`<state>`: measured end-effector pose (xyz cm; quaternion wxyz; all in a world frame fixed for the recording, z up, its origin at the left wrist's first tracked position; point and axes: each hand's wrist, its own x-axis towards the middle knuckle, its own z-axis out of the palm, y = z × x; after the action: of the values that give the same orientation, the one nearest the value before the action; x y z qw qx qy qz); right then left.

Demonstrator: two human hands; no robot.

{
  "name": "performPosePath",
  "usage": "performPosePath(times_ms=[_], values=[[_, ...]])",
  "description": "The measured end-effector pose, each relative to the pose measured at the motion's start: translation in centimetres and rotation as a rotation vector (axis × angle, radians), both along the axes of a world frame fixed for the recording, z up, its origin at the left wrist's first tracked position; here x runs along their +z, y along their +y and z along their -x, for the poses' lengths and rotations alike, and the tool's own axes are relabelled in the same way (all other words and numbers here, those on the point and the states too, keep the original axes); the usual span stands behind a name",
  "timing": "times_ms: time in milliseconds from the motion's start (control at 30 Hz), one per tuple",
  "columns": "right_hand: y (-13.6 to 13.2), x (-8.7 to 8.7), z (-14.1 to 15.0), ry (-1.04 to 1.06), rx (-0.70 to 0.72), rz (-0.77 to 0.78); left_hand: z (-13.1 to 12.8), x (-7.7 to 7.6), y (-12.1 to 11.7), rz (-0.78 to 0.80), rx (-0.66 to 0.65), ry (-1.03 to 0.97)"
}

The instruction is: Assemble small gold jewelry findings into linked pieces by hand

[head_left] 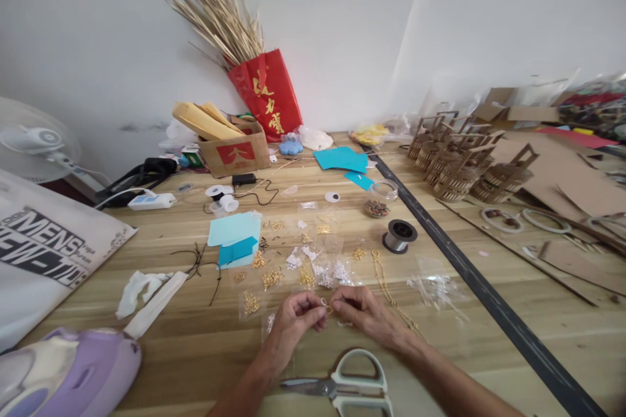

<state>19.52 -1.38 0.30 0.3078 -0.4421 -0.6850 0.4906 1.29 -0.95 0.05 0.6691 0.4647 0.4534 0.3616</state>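
Observation:
My left hand (pixel 296 320) and my right hand (pixel 364 314) meet over the wooden table (pixel 195 352), fingers pinched together. Between the fingertips sits a small gold ring (pixel 326 304), held from both sides. Just beyond the hands lie several small clear bags of gold and white beads (pixel 313 270). A gold chain (pixel 388 290) runs along the table to the right of my right hand. White-handled scissors (pixel 349 386) lie closed below my wrists.
A wire spool (pixel 399 235), a bead jar (pixel 379 201), turquoise paper (pixel 235 238), a cardboard box (pixel 235 150) and a red bag of reeds (pixel 267 94) stand farther back. Wooden baskets (pixel 464 166) and cardboard sheets fill the right table. A purple object (pixel 73 371) lies front left.

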Motion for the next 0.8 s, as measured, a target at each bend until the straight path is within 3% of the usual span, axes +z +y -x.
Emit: performPosePath(times_ms=[800], values=[[-0.01, 0.18, 0.19, -0.013, 0.023, -0.023, 0.12, -0.31, 0.15, -0.056, -0.035, -0.002]])
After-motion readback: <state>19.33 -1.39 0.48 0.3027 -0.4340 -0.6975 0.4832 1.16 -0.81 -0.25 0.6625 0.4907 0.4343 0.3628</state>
